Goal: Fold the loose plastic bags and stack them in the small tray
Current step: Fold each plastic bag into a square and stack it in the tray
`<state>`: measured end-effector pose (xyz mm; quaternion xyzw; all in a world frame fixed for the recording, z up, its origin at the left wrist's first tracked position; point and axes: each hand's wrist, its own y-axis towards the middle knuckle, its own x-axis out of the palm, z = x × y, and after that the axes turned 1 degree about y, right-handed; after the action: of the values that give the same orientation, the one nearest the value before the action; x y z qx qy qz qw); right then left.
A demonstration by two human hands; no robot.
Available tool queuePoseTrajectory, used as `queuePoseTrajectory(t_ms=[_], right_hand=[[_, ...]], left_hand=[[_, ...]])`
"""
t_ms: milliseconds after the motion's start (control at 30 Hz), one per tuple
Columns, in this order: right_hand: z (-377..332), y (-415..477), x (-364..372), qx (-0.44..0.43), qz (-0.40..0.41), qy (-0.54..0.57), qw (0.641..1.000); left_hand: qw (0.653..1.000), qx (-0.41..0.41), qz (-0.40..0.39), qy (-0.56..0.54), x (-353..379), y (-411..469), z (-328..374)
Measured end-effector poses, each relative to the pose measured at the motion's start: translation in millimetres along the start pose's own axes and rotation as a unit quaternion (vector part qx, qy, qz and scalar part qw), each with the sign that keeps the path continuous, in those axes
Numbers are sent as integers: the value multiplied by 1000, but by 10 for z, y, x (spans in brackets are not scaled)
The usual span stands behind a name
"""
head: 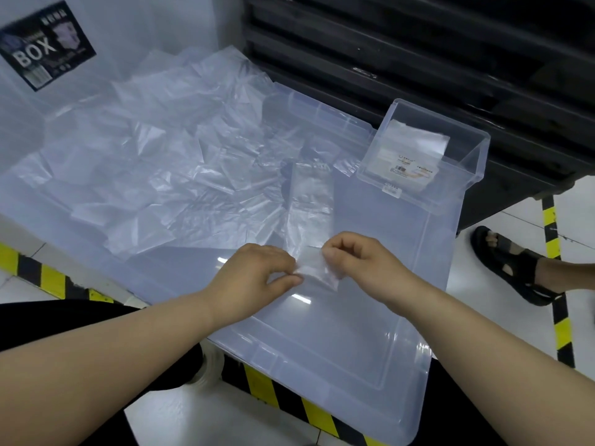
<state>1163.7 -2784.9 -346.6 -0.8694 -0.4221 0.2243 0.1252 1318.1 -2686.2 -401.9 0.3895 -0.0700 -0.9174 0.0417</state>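
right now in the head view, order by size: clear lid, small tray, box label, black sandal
1. clear lid
2. small tray
3. box label and black sandal look about alike, so unranked

Clear bag (309,217) part-folded; tray (467,177) holds perhaps one.

Bright even overhead light, glare streaks on clear lid (322,317), soft blur

One left hand (257,273), one right hand (363,259), one folded bag (309,214), one small tray (467,169), one clear lid (370,333), one sandalled foot (512,262); loose bags (145,162) beyond counting.
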Motion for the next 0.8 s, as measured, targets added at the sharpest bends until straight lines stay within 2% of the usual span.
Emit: queuePoseTrajectory(t_ms=[133,200,333,500,800], right_hand=[[14,31,-23,33,-2,34,999],[9,35,-35,32,-23,22,999],[16,41,-35,35,-72,-60,995],[7,7,-36,-2,-50,-157,986],[3,-26,-66,-8,-79,-280,957]], left_hand=[[982,-146,1,-116,-30,28,54],[974,-184,-6,-131,-42,51,92],[973,-205,-1,-109,-30,102,108],[972,-209,-5,-108,-26,119,123],[968,-243,-10,-68,-55,157,180]])
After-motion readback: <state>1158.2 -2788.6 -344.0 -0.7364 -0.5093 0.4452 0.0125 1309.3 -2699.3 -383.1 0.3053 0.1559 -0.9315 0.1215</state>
